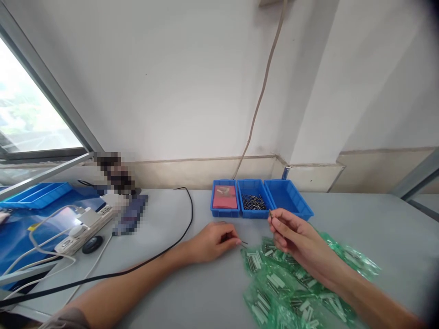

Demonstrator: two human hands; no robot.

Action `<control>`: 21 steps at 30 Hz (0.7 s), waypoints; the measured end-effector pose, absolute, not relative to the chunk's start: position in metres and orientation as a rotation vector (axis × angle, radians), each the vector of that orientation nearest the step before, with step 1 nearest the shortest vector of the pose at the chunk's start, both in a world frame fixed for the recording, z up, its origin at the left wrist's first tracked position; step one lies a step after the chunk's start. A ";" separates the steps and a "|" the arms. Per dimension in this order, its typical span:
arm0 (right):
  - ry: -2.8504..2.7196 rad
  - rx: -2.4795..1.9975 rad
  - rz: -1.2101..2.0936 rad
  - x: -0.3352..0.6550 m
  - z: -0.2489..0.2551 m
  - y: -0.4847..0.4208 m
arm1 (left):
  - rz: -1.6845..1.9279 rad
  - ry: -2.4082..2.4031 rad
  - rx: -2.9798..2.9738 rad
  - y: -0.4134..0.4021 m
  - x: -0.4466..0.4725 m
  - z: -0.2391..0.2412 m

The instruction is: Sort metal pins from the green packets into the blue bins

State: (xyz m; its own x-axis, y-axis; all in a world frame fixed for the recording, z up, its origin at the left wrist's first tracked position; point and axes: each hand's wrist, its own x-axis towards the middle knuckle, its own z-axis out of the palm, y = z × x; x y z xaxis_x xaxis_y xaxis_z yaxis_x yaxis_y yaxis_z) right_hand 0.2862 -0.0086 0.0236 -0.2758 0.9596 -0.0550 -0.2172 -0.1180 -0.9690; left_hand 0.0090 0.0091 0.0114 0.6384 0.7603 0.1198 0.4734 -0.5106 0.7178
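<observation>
My left hand [219, 240] rests on the grey table, its fingers curled and pinched. Thin dark metal pins [244, 245] stick out at its fingertips. Raised in front of the bins, my right hand [291, 233] pinches a small dark metal piece [270, 214] between thumb and forefinger; its exact kind is too small to tell. Below and around the right hand lie green plastic bags [274, 285] with white sticks and dark metal pieces inside. Just behind the hands, a blue bin [254, 213] contains many loose metal pins [253, 202].
Left of the pin bin, another blue bin [224, 213] contains a pink sheet [224, 196] with a small clear bag. A third blue bin [290, 198] stands on the right. A black cable [147, 262] crosses my left forearm. A power strip [73, 240] lies far left.
</observation>
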 end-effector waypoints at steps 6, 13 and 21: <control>-0.976 -0.805 1.790 0.290 0.031 -0.007 | 0.581 0.944 2.260 0.009 0.008 0.011; -1.036 -0.899 1.652 0.285 0.033 -0.009 | 0.552 0.987 2.303 0.010 0.009 0.013; -1.173 -1.063 1.179 0.289 0.028 -0.001 | 0.529 0.992 2.120 0.010 0.010 0.013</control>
State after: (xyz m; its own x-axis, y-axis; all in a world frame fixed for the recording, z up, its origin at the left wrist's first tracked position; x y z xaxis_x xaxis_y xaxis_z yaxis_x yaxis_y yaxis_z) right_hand 0.2889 -0.0008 0.0281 0.0115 0.9950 0.0990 -0.1037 0.0996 -0.9896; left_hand 0.0103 0.0103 0.0127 0.6185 0.7835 0.0591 0.4853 -0.4401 0.7555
